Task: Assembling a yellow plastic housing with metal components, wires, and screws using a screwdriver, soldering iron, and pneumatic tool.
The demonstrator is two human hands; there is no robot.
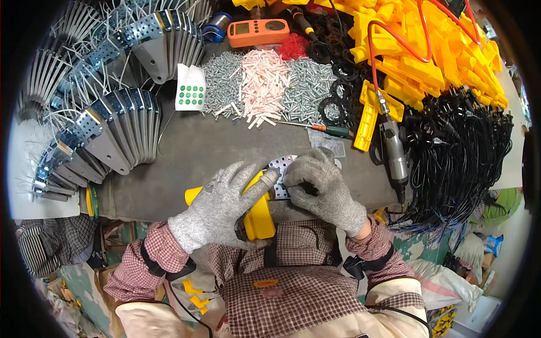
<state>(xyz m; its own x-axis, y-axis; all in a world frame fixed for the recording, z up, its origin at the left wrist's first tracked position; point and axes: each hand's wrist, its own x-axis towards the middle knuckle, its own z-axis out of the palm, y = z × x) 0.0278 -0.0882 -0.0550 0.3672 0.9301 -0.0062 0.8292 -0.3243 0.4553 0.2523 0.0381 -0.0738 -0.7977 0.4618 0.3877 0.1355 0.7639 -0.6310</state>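
My left hand (211, 208), in a grey knit glove, wraps round a yellow plastic housing (260, 221) near the front edge of the table. Part of the housing sticks out to the left, behind the hand. Against its right side is a shiny metal plate full of holes (280, 190), close to the left fingertips. My gloved right hand (321, 183) is over the right part of this plate, thumb and fingers pinched together. Whatever the pinch holds is hidden by the glove.
Heaps of screws (309, 84) and pale pink sleeves (264, 81) lie ahead. A green-handled screwdriver (337, 131), an air screwdriver (393, 152) on a red hose, yellow housings (434, 56) and black cords (451, 152) are to the right. Stacked metal plates with wires (112, 135) fill the left.
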